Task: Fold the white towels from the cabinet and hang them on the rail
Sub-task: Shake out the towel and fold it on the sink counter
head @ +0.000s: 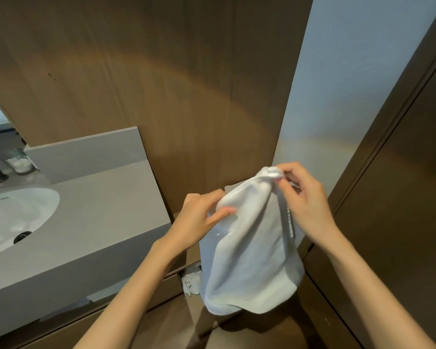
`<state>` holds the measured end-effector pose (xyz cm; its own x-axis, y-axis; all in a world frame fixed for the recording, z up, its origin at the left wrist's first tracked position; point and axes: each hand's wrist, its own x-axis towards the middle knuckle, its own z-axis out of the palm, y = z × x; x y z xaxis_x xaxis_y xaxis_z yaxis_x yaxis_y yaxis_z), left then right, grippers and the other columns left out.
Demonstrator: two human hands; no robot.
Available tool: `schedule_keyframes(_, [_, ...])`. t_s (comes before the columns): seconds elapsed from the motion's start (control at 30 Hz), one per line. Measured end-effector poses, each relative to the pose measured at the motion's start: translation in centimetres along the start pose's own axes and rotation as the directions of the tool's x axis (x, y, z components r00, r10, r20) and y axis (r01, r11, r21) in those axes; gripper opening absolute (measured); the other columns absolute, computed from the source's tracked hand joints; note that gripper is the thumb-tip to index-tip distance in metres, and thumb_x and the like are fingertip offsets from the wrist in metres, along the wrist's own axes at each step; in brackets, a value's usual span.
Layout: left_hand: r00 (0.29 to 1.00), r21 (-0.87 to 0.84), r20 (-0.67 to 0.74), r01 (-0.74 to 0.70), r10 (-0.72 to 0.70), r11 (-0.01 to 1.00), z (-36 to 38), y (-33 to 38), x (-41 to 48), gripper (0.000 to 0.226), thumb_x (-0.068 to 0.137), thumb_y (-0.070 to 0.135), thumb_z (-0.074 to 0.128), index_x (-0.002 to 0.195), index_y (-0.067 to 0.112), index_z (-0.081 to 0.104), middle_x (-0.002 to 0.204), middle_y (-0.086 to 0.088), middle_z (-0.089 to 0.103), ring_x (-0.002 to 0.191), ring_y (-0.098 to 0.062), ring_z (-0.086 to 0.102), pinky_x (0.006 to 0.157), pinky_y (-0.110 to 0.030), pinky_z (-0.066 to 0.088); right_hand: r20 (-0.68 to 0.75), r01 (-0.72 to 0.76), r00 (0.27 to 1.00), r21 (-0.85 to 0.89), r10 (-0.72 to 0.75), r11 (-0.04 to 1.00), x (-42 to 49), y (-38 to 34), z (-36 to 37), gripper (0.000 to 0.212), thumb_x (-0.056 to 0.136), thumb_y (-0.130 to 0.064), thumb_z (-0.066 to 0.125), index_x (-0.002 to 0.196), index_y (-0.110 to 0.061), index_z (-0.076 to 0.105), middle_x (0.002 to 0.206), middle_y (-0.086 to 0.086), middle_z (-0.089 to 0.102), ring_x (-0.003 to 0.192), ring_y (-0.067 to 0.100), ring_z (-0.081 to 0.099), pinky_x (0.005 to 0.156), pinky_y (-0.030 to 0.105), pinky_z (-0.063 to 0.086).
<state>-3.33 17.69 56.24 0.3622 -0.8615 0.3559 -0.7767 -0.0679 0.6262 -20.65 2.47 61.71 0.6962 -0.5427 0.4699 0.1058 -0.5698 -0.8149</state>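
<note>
Both hands hold a white towel [249,248] hanging in front of the wooden wall [161,84]. The right hand [305,197] has its grip pinched on the bunched top corner. The left hand [199,217] has its grip closed on the towel's left edge, beside the grey surface [98,210].

The white towel [249,248] covers most of the opening behind it; only a crumpled scrap of white cloth [192,282] shows at its lower left, too little to identify. The towel's top corner is bunched inside the fingers of the right hand [305,200], so its edge there cannot be traced. The left hand [199,220] hides part of the towel's left edge. The sink [15,217] is cut off by the left border. A glass container [19,161] near the tap is blurred; its contents are unclear. Both forearms run out of the bottom border.
</note>
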Motion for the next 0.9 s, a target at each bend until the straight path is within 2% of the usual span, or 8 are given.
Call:
schedule_keyframes(0.07, [0.998, 0.016, 0.054, 0.01, -0.011, 1.0, 1.2, -1.6, -0.3, 0.039, 0.091, 0.061, 0.051, 0.081, 0.024, 0.059, 0.072, 0.005, 0.058, 0.067, -0.015, 0.055, 0.069, -0.043, 0.045, -0.073, 0.015, 0.997, 0.0, -0.015, 1.0, 0.5, -0.2, -1.4, 0.027, 0.099, -0.008, 0.05, 0.099, -0.033, 0.059, 0.097, -0.014, 0.066, 0.097, 0.005, 0.062, 0.083, 0.019, 0.048])
schedule_keyframes(0.17, [0.994, 0.082, 0.11, -0.001, -0.008, 0.997, 2.0, -2.4, -0.1, 0.034, 0.088, 0.066, 0.049, 0.071, 0.036, 0.049, 0.065, 0.012, 0.052, 0.067, -0.009, 0.05, 0.074, -0.033, 0.032, -0.084, 0.02, 0.996, -0.072, -0.026, 0.997, 0.6, 0.0, -2.0, 0.02, 0.099, -0.009, 0.05, 0.105, -0.027, 0.058, 0.098, -0.019, 0.061, 0.093, -0.006, 0.058, 0.079, 0.007, 0.045])
schedule_keyframes(0.27, [0.975, 0.232, 0.216, -0.001, -0.05, 0.973, 2.4, -3.1, -0.3, 0.046, 0.083, 0.074, 0.041, 0.079, 0.03, 0.055, 0.066, 0.013, 0.046, 0.076, -0.004, 0.045, 0.077, -0.028, 0.025, -0.106, 0.014, 0.994, -0.13, -0.028, 0.991, 0.1, 1.0, -2.1, 0.022, 0.099, -0.009, 0.05, 0.105, -0.029, 0.057, 0.098, -0.025, 0.058, 0.093, -0.009, 0.056, 0.078, 0.005, 0.045])
schedule_keyframes(0.4, [0.958, 0.186, 0.282, -0.001, -0.053, 0.983, 3.2, -3.6, -1.8, 0.045, 0.086, 0.069, 0.045, 0.075, 0.026, 0.048, 0.065, 0.011, 0.038, 0.08, -0.003, 0.039, 0.079, -0.023, 0.023, -0.122, 0.045, 0.99, -0.223, -0.074, 0.974, -0.8, 2.7, -3.0, 0.023, 0.099, -0.008, 0.05, 0.107, -0.029, 0.057, 0.099, -0.027, 0.057, 0.095, -0.007, 0.056, 0.08, 0.007, 0.046])
schedule_keyframes(0.5, [0.936, 0.283, 0.339, -0.2, 0.098, 0.938, 4.3, -1.7, -3.6, 0.036, 0.093, 0.059, 0.045, 0.079, 0.027, 0.049, 0.073, 0.012, 0.046, 0.083, -0.005, 0.036, 0.083, -0.026, 0.025, -0.155, 0.015, 0.986, -0.253, -0.056, 0.967, -0.8, 3.8, -3.3, 0.024, 0.1, -0.008, 0.048, 0.106, -0.029, 0.058, 0.097, -0.029, 0.057, 0.093, -0.007, 0.057, 0.079, 0.01, 0.046])
schedule_keyframes(0.63, [0.833, 0.274, 0.428, -0.489, 0.35, 0.828, 8.1, 1.8, -5.5, 0.022, 0.099, 0.041, 0.042, 0.084, 0.026, 0.048, 0.08, 0.008, 0.056, 0.087, -0.012, 0.04, 0.089, -0.03, 0.028, -0.163, -0.061, 0.986, -0.272, 0.017, 0.96, -0.6, 5.8, -2.6, 0.021, 0.101, -0.01, 0.047, 0.105, -0.027, 0.058, 0.093, -0.03, 0.057, 0.091, -0.007, 0.058, 0.078, 0.015, 0.047])
schedule_keyframes(0.77, [0.85, 0.229, 0.466, -0.385, 0.247, 0.894, 10.4, 0.0, -6.2, 0.021, 0.097, 0.035, 0.045, 0.101, 0.019, 0.059, 0.099, -0.001, 0.063, 0.099, -0.019, 0.05, 0.101, -0.037, 0.034, -0.25, -0.087, 0.968, -0.21, 0.032, 0.974, -1.2, 6.2, -2.5, 0.02, 0.101, -0.008, 0.046, 0.106, -0.022, 0.059, 0.093, -0.024, 0.059, 0.088, -0.008, 0.058, 0.074, 0.01, 0.044])
schedule_keyframes(0.9, [0.865, 0.259, 0.502, -0.164, 0.012, 0.952, 9.3, -2.7, -7.5, 0.029, 0.097, 0.032, 0.05, 0.122, 0.019, 0.052, 0.122, -0.002, 0.059, 0.11, -0.021, 0.055, 0.092, -0.031, 0.045, -0.244, -0.061, 0.97, -0.21, 0.008, 0.976, -2.2, 6.0, -2.7, 0.025, 0.1, -0.004, 0.045, 0.105, -0.025, 0.059, 0.094, -0.023, 0.06, 0.088, -0.004, 0.058, 0.075, 0.016, 0.045])
